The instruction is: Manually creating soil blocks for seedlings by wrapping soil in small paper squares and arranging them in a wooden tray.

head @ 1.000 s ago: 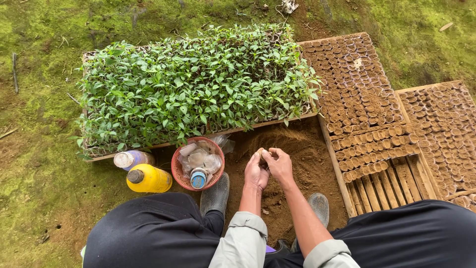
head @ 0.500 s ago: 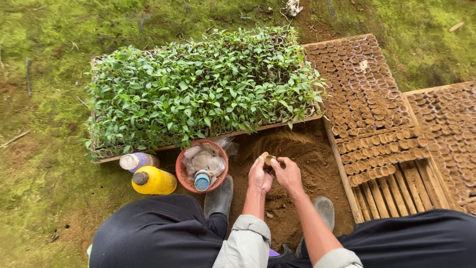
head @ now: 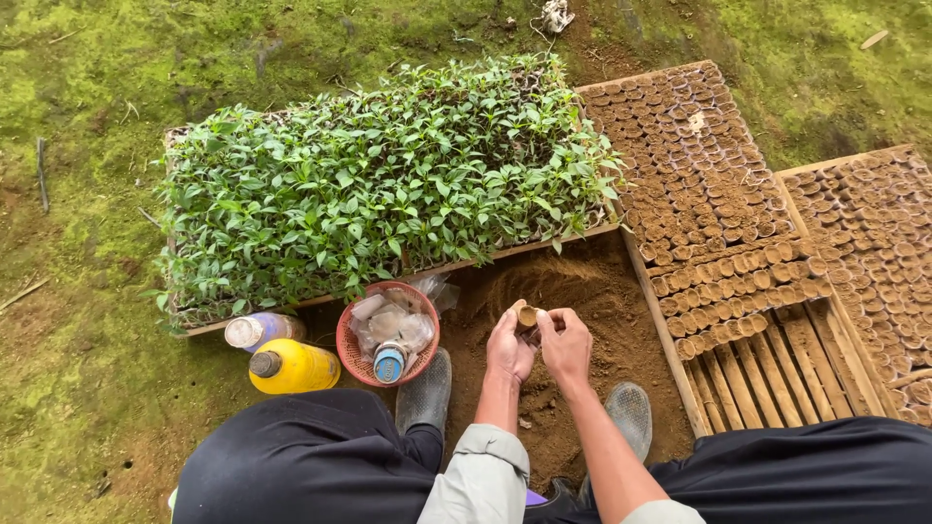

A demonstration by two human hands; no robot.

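I had left hand [head: 508,347] and right hand [head: 566,342] pinched shut on small soil pot [head: 527,315], above soil pile [head: 573,291], so spill dropped there; red basket [head: 351,354] left of pile.

Glossy plastic yellow bottle [head: 291,367], probably

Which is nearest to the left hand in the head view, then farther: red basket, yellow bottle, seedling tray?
From the left hand:
1. Red basket, just to its left.
2. Seedling tray, ahead and up-left; its near edge is roughly level with the yellow bottle, too close to call.
3. Yellow bottle, beyond the basket, far left.
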